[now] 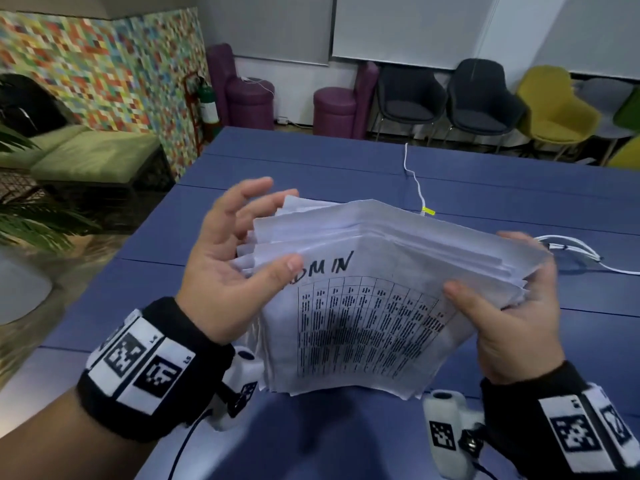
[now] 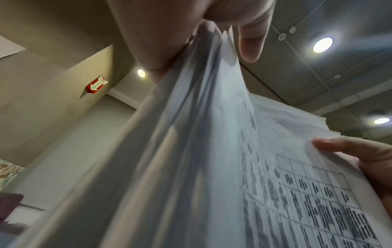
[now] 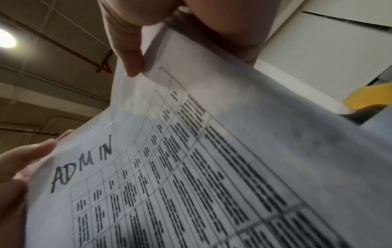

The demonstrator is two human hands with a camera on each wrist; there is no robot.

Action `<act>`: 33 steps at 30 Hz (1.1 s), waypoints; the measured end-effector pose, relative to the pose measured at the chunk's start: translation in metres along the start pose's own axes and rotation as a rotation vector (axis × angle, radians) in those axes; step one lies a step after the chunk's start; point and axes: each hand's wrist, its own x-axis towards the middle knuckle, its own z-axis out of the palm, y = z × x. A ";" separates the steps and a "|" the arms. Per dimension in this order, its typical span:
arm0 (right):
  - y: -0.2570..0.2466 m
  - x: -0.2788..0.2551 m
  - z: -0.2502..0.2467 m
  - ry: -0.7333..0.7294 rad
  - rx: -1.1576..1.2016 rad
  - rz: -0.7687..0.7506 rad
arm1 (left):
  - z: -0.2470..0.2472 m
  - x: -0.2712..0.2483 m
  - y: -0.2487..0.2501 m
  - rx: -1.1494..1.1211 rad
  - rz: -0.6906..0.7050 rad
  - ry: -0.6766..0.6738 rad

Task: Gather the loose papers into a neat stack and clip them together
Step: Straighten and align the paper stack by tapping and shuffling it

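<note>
In the centre of the head view, the papers (image 1: 363, 306) stand between both hands above the blue bench (image 1: 346, 161), long axis left to right. The left hand (image 1: 228, 268) has spread fingers, only the thumb pressing; the right hand (image 1: 516, 303) pinches the right edge.

In the left wrist view, uneven sheet edges fan downward.

In the right wrist view, the thumb presses the printed top sheet. No clip shows.
</note>
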 end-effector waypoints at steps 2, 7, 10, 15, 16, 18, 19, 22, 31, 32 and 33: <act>-0.008 0.003 0.007 -0.008 -0.044 -0.101 | 0.004 0.005 0.001 0.042 0.015 0.006; -0.015 0.005 0.015 -0.019 -0.181 -0.316 | 0.007 0.011 -0.003 0.106 -0.019 0.127; -0.011 0.007 0.012 -0.015 -0.349 -0.401 | 0.007 0.014 -0.003 0.136 0.002 0.185; -0.012 0.008 0.014 0.014 -0.397 -0.442 | 0.007 0.017 -0.007 0.058 -0.026 0.185; -0.013 0.008 0.015 0.004 -0.423 -0.460 | 0.008 0.017 -0.007 0.046 -0.025 0.176; -0.016 0.008 0.016 0.018 -0.431 -0.447 | 0.008 0.017 -0.008 0.035 -0.025 0.159; -0.017 0.008 0.016 0.038 -0.421 -0.424 | 0.008 0.017 -0.009 0.034 -0.030 0.155; -0.014 0.008 0.015 0.115 -0.389 -0.327 | 0.007 0.017 -0.012 0.025 -0.077 0.155; 0.015 0.006 0.029 0.201 -0.379 -0.201 | 0.018 0.007 -0.029 0.134 -0.081 0.059; 0.020 0.006 0.030 0.212 -0.381 -0.199 | 0.017 0.006 -0.033 0.229 -0.070 0.031; 0.023 0.007 0.031 0.227 -0.385 -0.200 | 0.017 0.006 -0.036 0.344 -0.055 -0.012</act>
